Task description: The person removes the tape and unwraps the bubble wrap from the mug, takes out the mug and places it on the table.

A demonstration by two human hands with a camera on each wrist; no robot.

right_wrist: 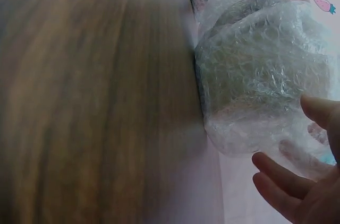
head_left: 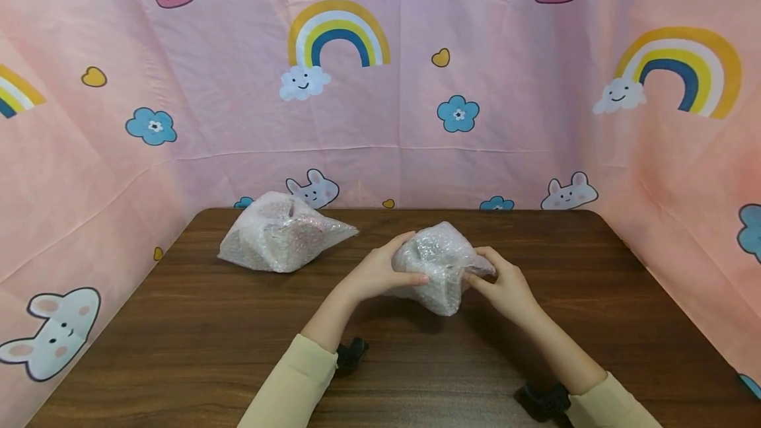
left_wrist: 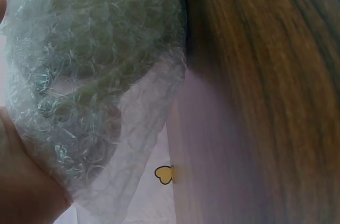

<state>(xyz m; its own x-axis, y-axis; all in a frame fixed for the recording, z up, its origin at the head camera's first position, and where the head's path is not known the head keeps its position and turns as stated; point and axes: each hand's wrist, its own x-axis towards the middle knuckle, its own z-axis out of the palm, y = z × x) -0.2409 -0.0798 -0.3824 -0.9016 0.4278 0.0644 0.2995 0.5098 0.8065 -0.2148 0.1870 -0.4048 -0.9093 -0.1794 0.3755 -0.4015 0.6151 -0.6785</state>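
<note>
A bubble-wrapped bundle (head_left: 440,263) is on the dark wooden table between both hands; what is inside does not show through the cloudy wrap. My left hand (head_left: 377,274) holds its left side, thumb across the front and fingers behind. With thumb and fingers, my right hand (head_left: 505,288) takes hold of the loose flap at the right end. In the right wrist view some of the right fingers (right_wrist: 284,181) show below the flap, the thumb above it. Close up in the left wrist view, the bubble wrap (left_wrist: 101,38) looks crumpled and layered.
A second, larger bubble-wrapped bundle (head_left: 279,236) lies at the table's back left, its pointed end toward the right. The wooden table (head_left: 196,342) ends at a pink printed cloth (head_left: 238,84) hung at the back and sides. Dark wrist cameras (head_left: 352,354) sit at both sleeves.
</note>
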